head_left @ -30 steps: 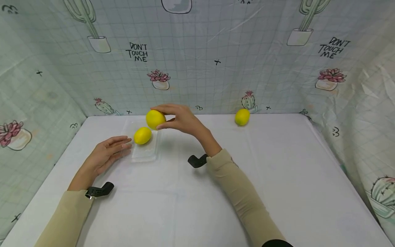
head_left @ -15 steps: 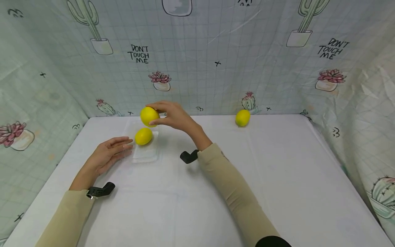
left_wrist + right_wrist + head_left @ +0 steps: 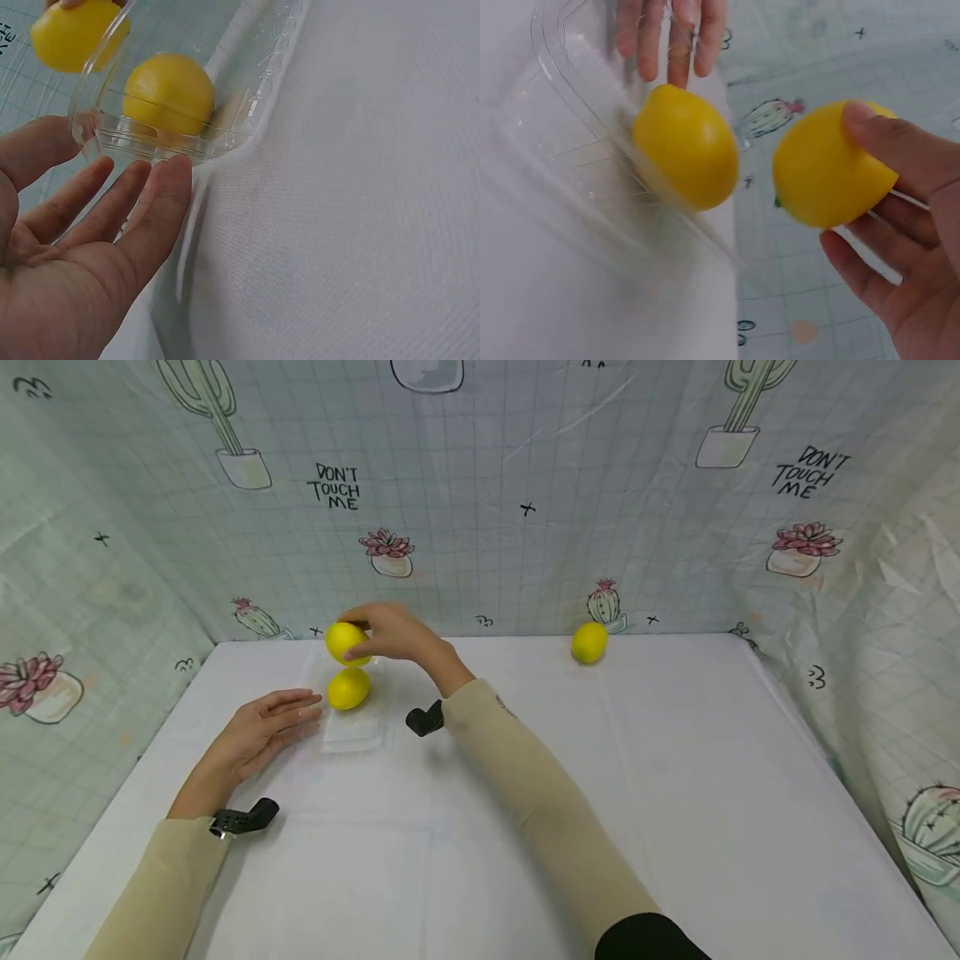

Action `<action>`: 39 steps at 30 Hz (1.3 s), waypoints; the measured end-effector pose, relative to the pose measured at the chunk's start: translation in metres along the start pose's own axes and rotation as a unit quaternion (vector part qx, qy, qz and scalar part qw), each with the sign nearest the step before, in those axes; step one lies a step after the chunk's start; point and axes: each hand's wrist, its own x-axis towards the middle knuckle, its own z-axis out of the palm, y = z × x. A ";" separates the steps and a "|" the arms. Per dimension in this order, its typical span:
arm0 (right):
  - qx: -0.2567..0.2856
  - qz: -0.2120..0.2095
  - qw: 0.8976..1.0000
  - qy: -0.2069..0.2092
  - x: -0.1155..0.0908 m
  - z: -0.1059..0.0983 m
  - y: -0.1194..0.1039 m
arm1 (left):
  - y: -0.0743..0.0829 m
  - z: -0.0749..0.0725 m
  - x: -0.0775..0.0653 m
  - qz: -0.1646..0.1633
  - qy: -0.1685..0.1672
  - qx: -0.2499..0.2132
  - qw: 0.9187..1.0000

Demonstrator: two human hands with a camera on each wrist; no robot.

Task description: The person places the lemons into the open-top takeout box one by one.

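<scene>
A yellow lemon [image 3: 832, 165] is pinched between the thumb and fingers of my right hand [image 3: 393, 631], held up over the far part of a clear plastic container [image 3: 352, 739]. Inside that container, near its left side, lies a second lemon [image 3: 348, 689]. My left hand [image 3: 266, 731] rests at the container's left side with its fingers loosely extended. In the left wrist view, its fingertips [image 3: 178, 169] are right at the container's wall. The right wrist view shows the green-tipped end of the held lemon pointing away from the palm.
A third lemon [image 3: 589, 643] sits at the back edge of the white table [image 3: 480, 860], right of centre. Behind the table and along both sides hangs a sheet [image 3: 480, 527] printed with cacti. Black wrist cameras [image 3: 247, 818] stick out from both wrists.
My right hand has moved left with its lemon, from the container's right side to over its far part behind the lying lemon. The left hand has stayed in place.
</scene>
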 end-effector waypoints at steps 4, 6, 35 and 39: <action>-0.046 0.025 0.998 -0.031 0.011 0.010 0.000 | 0.002 -0.001 0.000 -0.006 0.007 -0.002 1.000; -0.053 0.036 0.997 -0.048 0.014 0.016 0.000 | 0.001 -0.002 0.001 -0.006 0.009 -0.007 1.000; -0.041 0.089 0.990 -0.097 0.036 0.037 -0.024 | 0.004 0.002 0.007 -0.009 0.010 0.006 1.000; -0.035 0.108 0.989 -0.091 0.035 0.040 -0.028 | 0.004 0.000 0.005 -0.017 0.015 0.009 1.000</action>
